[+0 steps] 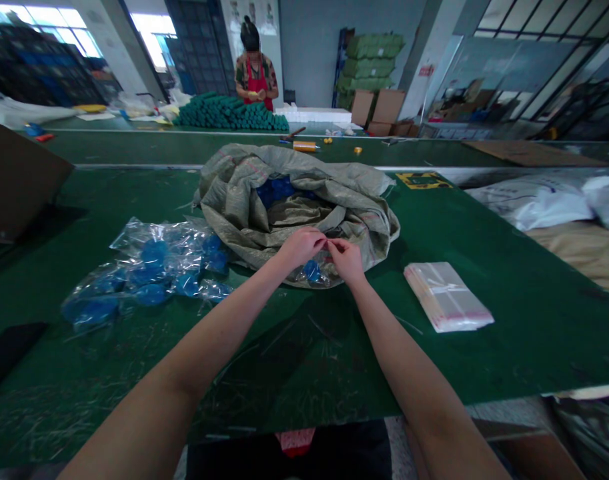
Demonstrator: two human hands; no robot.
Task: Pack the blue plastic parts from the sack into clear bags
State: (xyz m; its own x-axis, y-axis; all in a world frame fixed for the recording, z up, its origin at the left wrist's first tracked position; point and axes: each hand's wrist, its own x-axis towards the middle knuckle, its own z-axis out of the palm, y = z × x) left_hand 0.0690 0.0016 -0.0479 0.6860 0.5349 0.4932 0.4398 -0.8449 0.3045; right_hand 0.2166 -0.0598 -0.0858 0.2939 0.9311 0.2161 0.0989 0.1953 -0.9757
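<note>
My left hand (304, 244) and my right hand (346, 259) meet at the front rim of a grey-green woven sack (234, 200). Their fingertips pinch together on the top of a small clear plastic bag (312, 272), which hangs below with a blue piece inside. Blue items (277, 191) show in the sack's open mouth. To the left lies a pile of clear bags (154, 267) holding round blue pieces. A tied stack of flat clear bags (447, 293) rests on the green table (524, 333), right of my right hand.
A brown cardboard box (21, 180) stands at the left edge. White sacks (534, 200) lie off the table's right side. Across the far bench, a person in a red apron (257, 83) stands behind a heap of green rolls (229, 112). A tape roll (305, 146) lies beyond the sack.
</note>
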